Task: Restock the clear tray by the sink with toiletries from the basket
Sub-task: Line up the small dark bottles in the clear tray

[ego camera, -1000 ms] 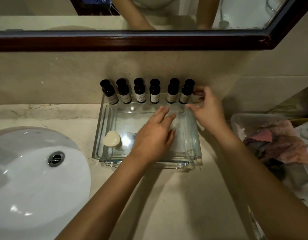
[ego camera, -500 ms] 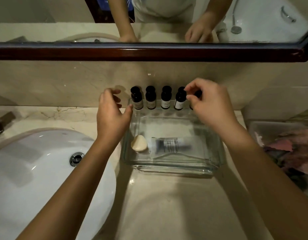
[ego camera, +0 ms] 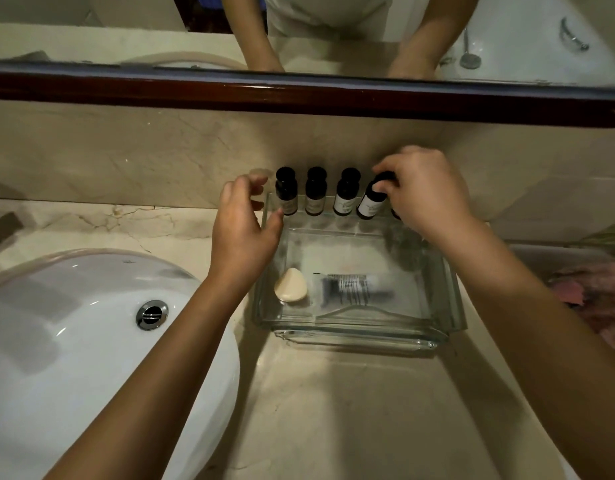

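Note:
A clear glass tray sits on the counter to the right of the sink. Inside lie a cream soap and a clear printed sachet. Dark bottles stand in a row along its back edge, the leftmost one upright. My right hand pinches the cap of the fourth bottle, which tilts; another bottle is mostly hidden behind that hand. My left hand hovers at the tray's back left corner with fingers loosely curved and the thumb tip by the leftmost bottle's base. I see nothing in it.
The white sink with its drain fills the left. A tap shows at the left edge. The basket with pink packets stands at the right. A dark mirror frame runs above the wall.
My left hand left the inside of the tray and went to its back left corner. My right hand closed on the fourth bottle's cap, and that bottle now leans.

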The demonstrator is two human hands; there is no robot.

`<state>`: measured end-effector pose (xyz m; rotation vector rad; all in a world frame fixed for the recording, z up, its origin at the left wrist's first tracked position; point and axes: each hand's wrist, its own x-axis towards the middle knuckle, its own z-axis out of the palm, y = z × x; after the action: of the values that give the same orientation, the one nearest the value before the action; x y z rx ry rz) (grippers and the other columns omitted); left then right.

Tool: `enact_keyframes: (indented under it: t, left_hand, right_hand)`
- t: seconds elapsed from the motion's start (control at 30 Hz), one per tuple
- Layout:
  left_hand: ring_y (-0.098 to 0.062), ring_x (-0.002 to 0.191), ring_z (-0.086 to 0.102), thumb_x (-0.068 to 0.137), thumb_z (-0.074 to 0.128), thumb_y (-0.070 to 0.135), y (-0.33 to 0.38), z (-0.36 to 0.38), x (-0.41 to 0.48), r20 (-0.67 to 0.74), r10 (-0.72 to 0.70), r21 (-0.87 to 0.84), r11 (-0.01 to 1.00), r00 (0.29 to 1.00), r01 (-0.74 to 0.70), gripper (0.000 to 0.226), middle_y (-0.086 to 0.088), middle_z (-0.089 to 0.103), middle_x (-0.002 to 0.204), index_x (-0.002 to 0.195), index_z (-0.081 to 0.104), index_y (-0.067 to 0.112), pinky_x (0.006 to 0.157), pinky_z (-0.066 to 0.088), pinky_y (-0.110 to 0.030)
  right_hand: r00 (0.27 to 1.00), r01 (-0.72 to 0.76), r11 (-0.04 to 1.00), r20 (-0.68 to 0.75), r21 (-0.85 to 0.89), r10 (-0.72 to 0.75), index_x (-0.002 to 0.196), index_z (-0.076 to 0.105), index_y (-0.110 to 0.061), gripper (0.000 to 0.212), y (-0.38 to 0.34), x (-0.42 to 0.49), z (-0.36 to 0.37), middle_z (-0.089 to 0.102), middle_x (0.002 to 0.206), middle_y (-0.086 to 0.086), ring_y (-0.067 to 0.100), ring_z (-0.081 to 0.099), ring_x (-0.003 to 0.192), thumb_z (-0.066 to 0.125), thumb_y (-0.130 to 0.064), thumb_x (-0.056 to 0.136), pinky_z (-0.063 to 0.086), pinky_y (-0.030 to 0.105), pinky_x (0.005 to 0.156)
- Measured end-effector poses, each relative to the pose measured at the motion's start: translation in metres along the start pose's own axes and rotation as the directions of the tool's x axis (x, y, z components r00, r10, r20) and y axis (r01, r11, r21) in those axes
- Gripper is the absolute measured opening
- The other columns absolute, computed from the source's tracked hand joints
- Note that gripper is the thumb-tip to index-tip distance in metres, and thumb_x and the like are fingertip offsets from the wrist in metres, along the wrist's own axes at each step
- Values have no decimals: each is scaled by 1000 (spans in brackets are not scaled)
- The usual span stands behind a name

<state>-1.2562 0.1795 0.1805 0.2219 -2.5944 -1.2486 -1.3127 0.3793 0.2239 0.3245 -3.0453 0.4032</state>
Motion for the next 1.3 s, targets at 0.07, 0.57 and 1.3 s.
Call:
enact_keyframes:
  t: [0.07,0.57,1.3]
  left_hand:
    - [-9,99,51,87,63,13,2,2,-1,-2,16,-5,1000,1000,-16,41,8,41,112,125,48,15,84,44,-22]
    - [-6,97,48,86,62,10,7,5,-7,-28,72,17,997,997,-71,40,9,41,109,124,49,14,79,40,-19]
    - [-20,145,15,100,33,27,50,82,-31,596,113,408,810,795,-421,56,-10,14,158,150,14,9,115,19,-27]
  right_hand:
    - [1000,-10,1000,-7,5,10,118,65,-15,28,0,1,-1,60,115,10,32,55,107,59,-22,91,43,36,83]
    - [996,65,997,68,-29,-62,116,66,-10,29,-3,5,-5,59,114,17,35,55,108,58,-21,91,45,41,90]
    - [995,31,1000,97,-3,-30,125,59,-20,38,6,5,-4,60,122,11,30,53,115,63,-20,87,45,39,94]
